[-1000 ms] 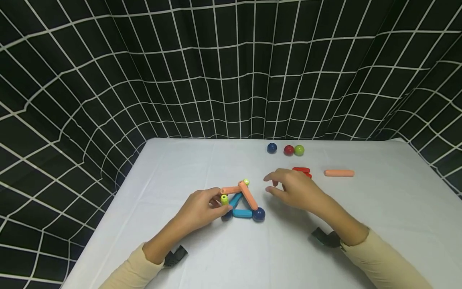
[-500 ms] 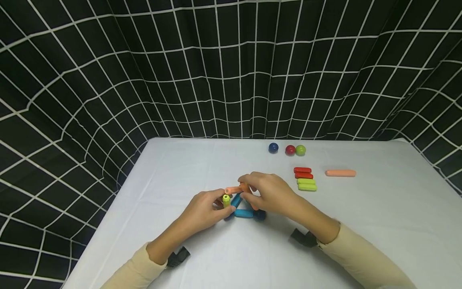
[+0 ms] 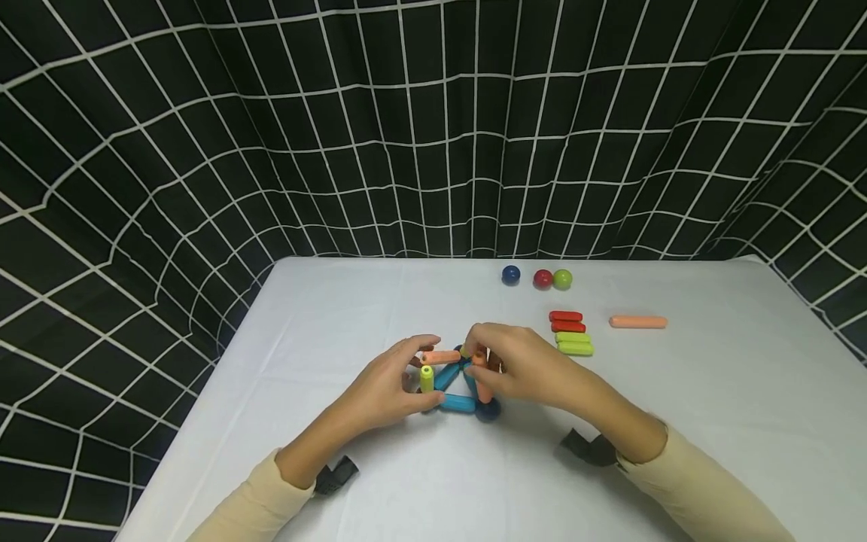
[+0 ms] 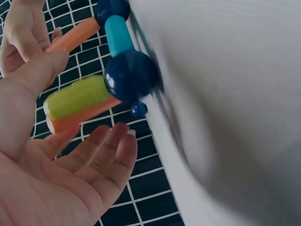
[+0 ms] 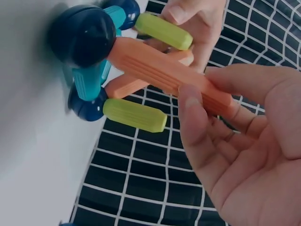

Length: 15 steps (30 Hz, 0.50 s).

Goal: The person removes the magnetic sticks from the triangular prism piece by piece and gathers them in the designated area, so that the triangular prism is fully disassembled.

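Observation:
Three blue sticks (image 3: 457, 403) and three navy balls (image 3: 488, 410) form a flat triangle on the table. At the triangle's right corner, my right hand (image 3: 521, 365) pinches an orange stick (image 5: 160, 70) between thumb and fingers; its lower end meets the navy ball (image 5: 82, 36). My left hand (image 3: 393, 384) is spread around a yellow-green stick (image 3: 427, 379) that rises from the left ball, thumb and fingers apart. Another orange stick (image 3: 442, 357) slants from that same corner area. A second yellow-green stick (image 5: 135, 115) stands on the far ball, partly hidden by the right hand in the head view.
Behind lie a blue ball (image 3: 511, 275), a red ball (image 3: 543, 279) and a green ball (image 3: 562, 279). Red sticks (image 3: 567, 327), yellow-green sticks (image 3: 574, 349) and a loose orange stick (image 3: 638, 321) are to the right. A black gridded curtain (image 3: 433, 135) surrounds the white table (image 3: 339, 301).
My right hand has come in from the right and gripped the leaning orange stick, which now stands steeper, away from the other orange stick. My left fingers have spread off the yellow-green stick.

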{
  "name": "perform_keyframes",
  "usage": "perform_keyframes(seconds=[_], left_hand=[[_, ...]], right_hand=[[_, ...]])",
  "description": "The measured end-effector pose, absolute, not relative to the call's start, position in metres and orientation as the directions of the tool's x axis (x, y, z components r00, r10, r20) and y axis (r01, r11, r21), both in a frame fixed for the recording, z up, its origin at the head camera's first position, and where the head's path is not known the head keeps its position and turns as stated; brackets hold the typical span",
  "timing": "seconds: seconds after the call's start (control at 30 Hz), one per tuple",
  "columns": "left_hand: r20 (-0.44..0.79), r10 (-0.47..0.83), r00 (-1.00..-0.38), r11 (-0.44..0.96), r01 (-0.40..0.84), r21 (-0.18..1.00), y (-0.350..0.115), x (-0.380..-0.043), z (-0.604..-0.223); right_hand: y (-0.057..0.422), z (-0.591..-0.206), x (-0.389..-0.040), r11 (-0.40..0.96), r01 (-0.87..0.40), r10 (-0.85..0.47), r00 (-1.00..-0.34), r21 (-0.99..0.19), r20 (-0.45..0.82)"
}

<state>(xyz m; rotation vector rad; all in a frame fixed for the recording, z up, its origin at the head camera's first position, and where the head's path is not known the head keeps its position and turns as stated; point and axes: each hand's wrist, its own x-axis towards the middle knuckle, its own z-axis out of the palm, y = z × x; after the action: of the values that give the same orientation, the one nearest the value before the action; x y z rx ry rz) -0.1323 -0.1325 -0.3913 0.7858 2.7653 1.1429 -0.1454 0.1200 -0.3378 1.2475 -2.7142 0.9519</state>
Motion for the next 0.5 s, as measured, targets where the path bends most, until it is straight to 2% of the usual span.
perform_keyframes(seconds=[0.23,0.33,0.5], left_hand=[[0.27,0.52,-0.81,0.566,0.564,0.601,-0.125,-0.134,-0.386],[0.304,0.519,-0.799,0.61,0.595,0.523,-0.123,-0.133,-0.387],[0.38,0.56,-0.736,0.635,0.676,0.373,-0.117,-0.13,-0.389]], right_hand=[[0.138,-0.339,-0.143,0.421,-0.697,-0.732,-0.639,-0.58,0.236],[0.148,-0.343,-0.144,0.414,-0.698,-0.759,-0.619,-0.585,0.202],[0.16,-0.353,-0.145,0.465,-0.719,-0.777,-0.611,-0.516,0.152]])
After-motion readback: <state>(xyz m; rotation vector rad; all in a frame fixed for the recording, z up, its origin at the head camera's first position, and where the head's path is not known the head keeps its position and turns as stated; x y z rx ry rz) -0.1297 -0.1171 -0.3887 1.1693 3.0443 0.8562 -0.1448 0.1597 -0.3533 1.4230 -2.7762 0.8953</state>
